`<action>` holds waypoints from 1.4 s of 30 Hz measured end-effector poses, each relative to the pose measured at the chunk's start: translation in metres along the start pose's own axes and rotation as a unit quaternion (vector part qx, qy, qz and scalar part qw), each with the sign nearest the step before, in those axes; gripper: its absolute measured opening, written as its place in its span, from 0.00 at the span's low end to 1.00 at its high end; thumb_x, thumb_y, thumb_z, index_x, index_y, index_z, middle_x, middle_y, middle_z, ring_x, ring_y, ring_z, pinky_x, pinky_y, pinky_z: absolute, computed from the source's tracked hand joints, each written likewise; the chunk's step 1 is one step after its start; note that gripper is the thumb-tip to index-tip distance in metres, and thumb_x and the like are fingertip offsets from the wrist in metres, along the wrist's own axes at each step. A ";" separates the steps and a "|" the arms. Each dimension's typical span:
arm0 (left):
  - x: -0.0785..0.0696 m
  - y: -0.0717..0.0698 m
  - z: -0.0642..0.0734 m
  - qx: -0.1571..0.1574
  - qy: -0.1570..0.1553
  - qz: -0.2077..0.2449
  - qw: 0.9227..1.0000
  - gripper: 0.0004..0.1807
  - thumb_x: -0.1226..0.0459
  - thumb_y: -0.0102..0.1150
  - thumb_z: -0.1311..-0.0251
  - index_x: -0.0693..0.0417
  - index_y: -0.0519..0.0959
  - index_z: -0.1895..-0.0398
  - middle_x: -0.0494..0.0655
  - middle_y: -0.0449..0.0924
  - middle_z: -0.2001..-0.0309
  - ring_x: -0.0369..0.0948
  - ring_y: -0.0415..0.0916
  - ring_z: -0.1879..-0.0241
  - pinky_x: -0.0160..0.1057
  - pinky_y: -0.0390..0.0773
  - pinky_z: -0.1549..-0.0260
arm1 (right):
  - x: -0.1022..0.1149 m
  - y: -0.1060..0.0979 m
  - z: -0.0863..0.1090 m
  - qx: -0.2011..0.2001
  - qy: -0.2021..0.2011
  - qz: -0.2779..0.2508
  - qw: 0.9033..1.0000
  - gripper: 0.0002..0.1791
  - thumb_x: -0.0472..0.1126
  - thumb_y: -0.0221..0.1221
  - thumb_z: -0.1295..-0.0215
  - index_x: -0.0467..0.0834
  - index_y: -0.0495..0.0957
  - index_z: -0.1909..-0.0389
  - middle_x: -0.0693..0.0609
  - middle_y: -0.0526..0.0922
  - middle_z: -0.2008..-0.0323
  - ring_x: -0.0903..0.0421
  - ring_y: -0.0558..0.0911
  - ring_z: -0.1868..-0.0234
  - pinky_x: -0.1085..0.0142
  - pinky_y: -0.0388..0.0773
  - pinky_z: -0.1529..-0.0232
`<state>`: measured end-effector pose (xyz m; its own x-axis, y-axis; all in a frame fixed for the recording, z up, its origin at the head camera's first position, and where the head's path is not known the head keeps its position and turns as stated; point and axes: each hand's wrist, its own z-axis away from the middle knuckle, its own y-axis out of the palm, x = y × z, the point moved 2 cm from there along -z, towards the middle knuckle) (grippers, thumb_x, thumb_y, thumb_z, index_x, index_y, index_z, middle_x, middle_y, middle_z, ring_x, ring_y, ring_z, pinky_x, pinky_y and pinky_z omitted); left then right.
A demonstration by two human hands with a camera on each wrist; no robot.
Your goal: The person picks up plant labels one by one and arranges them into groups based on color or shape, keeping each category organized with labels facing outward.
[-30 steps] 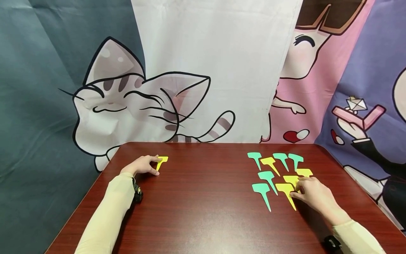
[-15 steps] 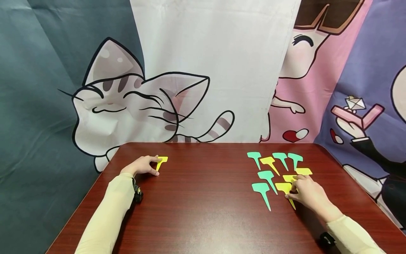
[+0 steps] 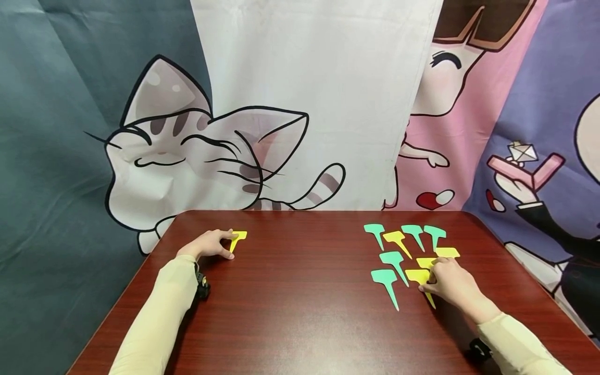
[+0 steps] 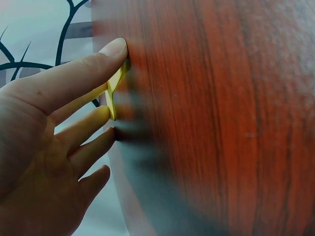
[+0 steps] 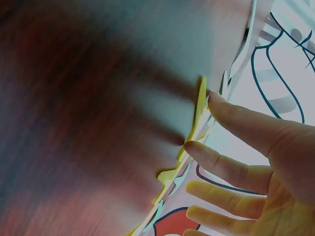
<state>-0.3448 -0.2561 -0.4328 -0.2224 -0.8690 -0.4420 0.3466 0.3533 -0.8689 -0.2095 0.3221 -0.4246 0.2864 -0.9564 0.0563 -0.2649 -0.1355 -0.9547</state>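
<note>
Left hand (image 3: 209,244): fingers extended, thumb parted, touching the yellow tag (image 3: 240,235) beside it; no firm grip noted. Right hand (image 3: 453,282): thumb and index finger spread, tips at a second yellow tag (image 3: 417,276), further yellow tags (image 3: 447,252) just beyond. I would recommend pinching the thin edges, lest neighbours be dragged.

A yellow T-shaped tag (image 3: 240,235) sits at far left, its tapered stem pointing near. At right, a matching yellow marker (image 3: 416,275) lies partly covered, stem slanting near and right.
</note>
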 end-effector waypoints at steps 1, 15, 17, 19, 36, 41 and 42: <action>0.000 0.000 0.000 0.000 0.000 -0.002 1.000 0.42 0.56 0.73 0.54 0.54 0.68 0.33 0.58 0.57 0.29 0.61 0.51 0.30 0.60 0.56 0.35 | 0.000 0.001 -0.001 0.000 0.000 0.001 1.000 0.17 0.49 0.76 0.66 0.48 0.76 0.91 0.54 0.71 0.81 0.50 0.73 0.72 0.61 0.72 0.78; 0.004 0.000 0.000 0.001 -0.004 0.007 1.000 0.42 0.55 0.73 0.54 0.53 0.68 0.33 0.57 0.56 0.29 0.61 0.50 0.30 0.60 0.56 0.35 | -0.003 0.002 -0.007 0.009 0.007 -0.012 1.000 0.18 0.45 0.76 0.66 0.46 0.75 0.93 0.52 0.70 0.83 0.50 0.71 0.75 0.58 0.72 0.76; 0.003 0.000 0.000 0.001 -0.006 0.009 1.000 0.42 0.55 0.73 0.54 0.53 0.68 0.33 0.56 0.56 0.28 0.61 0.50 0.30 0.60 0.56 0.35 | -0.003 0.002 -0.008 0.008 0.005 -0.012 1.000 0.18 0.44 0.76 0.66 0.46 0.75 0.94 0.52 0.70 0.83 0.50 0.71 0.75 0.57 0.72 0.75; 0.003 0.000 0.001 0.002 -0.005 0.011 1.000 0.42 0.55 0.73 0.54 0.53 0.68 0.33 0.57 0.56 0.28 0.61 0.49 0.30 0.60 0.56 0.35 | -0.003 0.002 -0.008 0.007 0.003 -0.009 1.000 0.18 0.43 0.76 0.67 0.46 0.74 0.94 0.52 0.70 0.84 0.49 0.71 0.75 0.55 0.72 0.73; 0.003 0.001 0.000 -0.001 -0.003 0.011 1.000 0.42 0.55 0.73 0.55 0.53 0.68 0.33 0.56 0.56 0.29 0.61 0.50 0.30 0.60 0.56 0.35 | 0.000 0.002 -0.009 -0.002 0.016 0.000 1.000 0.18 0.39 0.73 0.68 0.46 0.72 0.97 0.47 0.70 0.84 0.43 0.71 0.74 0.51 0.72 0.72; 0.003 0.002 0.001 0.000 0.000 0.013 1.000 0.42 0.56 0.73 0.54 0.54 0.68 0.33 0.57 0.56 0.29 0.61 0.49 0.30 0.60 0.56 0.35 | 0.001 0.003 -0.010 0.001 0.002 -0.001 1.000 0.14 0.37 0.71 0.68 0.46 0.75 0.98 0.49 0.71 0.84 0.44 0.69 0.74 0.52 0.67 0.69; 0.002 0.002 0.001 0.000 -0.002 0.013 1.000 0.42 0.56 0.73 0.54 0.54 0.68 0.33 0.57 0.56 0.29 0.61 0.49 0.30 0.60 0.56 0.35 | 0.001 0.004 -0.009 0.002 0.002 -0.002 1.000 0.13 0.37 0.71 0.68 0.46 0.76 0.98 0.49 0.71 0.85 0.45 0.68 0.74 0.52 0.67 0.68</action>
<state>-0.3435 -0.2576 -0.4354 -0.2097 -0.8605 -0.4643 0.3530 0.3762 -0.8567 -0.2187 0.3178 -0.4252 0.2845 -0.9567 0.0617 -0.2594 -0.1387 -0.9558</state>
